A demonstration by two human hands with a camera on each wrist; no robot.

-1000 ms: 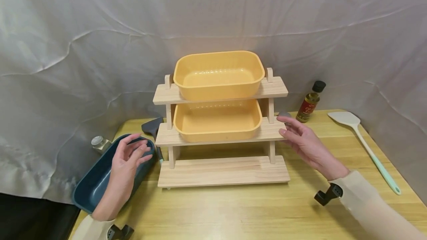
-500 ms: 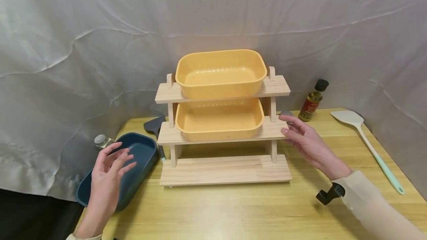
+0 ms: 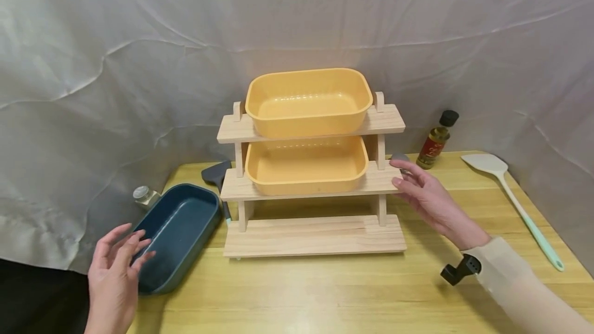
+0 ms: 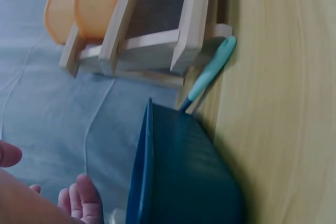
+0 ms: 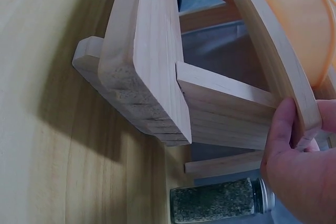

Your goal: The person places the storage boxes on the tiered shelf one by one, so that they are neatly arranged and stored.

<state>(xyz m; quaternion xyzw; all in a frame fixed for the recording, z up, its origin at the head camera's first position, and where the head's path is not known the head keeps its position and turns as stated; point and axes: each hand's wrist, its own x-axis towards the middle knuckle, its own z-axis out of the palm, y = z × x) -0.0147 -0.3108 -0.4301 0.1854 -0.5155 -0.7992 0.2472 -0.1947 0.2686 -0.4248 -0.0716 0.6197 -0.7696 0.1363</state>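
1. Over the last second the left hand point(image 3: 113, 277) drew back from above the blue tub point(image 3: 178, 233) toward the lower left of the frame. It now hovered at the tub's near end, fingers point(image 3: 121, 244) spread and released, grasping nothing.
2. The right hand point(image 3: 429, 197) stayed at the right end of the middle shelf of the wooden rack point(image 3: 315, 236), right of centre. Its fingers point(image 3: 403, 171) lay nearly straight against the shelf edge; the right wrist view showed fingers point(image 5: 281, 129) touching the board, not wrapped round it.
3. My reading: the blue tub had been let go and sat on the worktop point(image 3: 325, 293), left of the rack, while the right hand steadied the rack.
4. Counted: 2 yellow tubs, the upper yellow tub point(image 3: 308, 99) on the top shelf and the lower yellow tub point(image 3: 306, 166) on the middle shelf; 1 blue tub; 1 rack with 3 shelves, the bottom one bare.
5. Also counted: 1 oil bottle point(image 3: 436, 140) and 1 pale spatula point(image 3: 510, 200) at right, 1 dark spatula point(image 3: 215, 174) behind the rack's left post, 2 spice jars, the left spice jar point(image 3: 145, 196) and the right spice jar point(image 5: 220, 200).
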